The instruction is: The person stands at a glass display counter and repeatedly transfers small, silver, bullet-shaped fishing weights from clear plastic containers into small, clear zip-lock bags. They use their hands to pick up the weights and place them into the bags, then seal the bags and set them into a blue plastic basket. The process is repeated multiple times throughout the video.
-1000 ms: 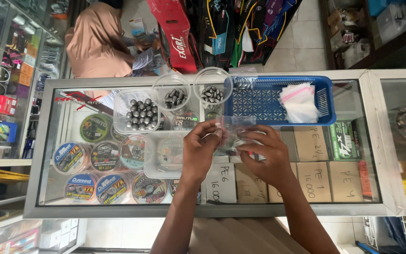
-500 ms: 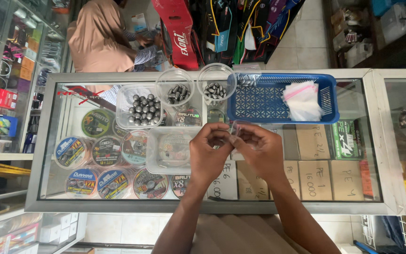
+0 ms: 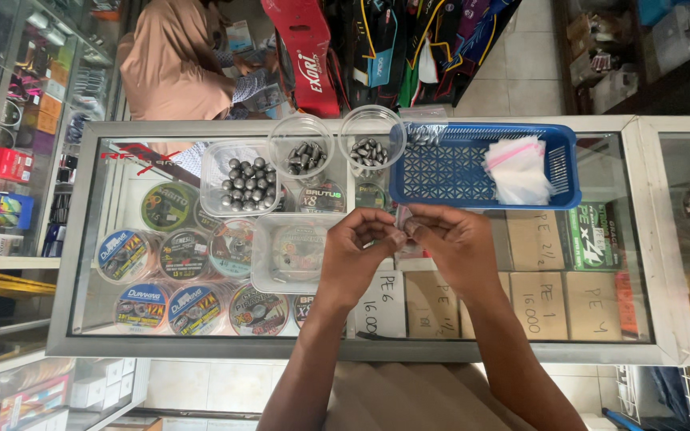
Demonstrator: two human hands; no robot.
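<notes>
- Both hands, since the earlier frames: drawn closer together over the middle of the counter; they now meet fingertip to fingertip.
- Small clear bag (image 3: 402,225): pinched between thumbs and forefingers of left hand (image 3: 354,254) and right hand (image 3: 455,249), held just above the glass; contents too small to tell.
- Blue basket (image 3: 562,168): far right edge of the counter, holding a stack of clear bags (image 3: 514,169), within easy reach.
- Square tub (image 3: 216,172) of round lead weights, two round cups (image 3: 301,128) of smaller weights: along the far edge, lids off, sorted by size.
- Empty clear tray (image 3: 269,271): beside the left hand.
- Glass counter (image 3: 201,347): metal-framed display case; line spools and boxes beneath.
- Room: shop; tiled floor, hanging gear, seated person (image 3: 171,60) beyond the counter.
</notes>
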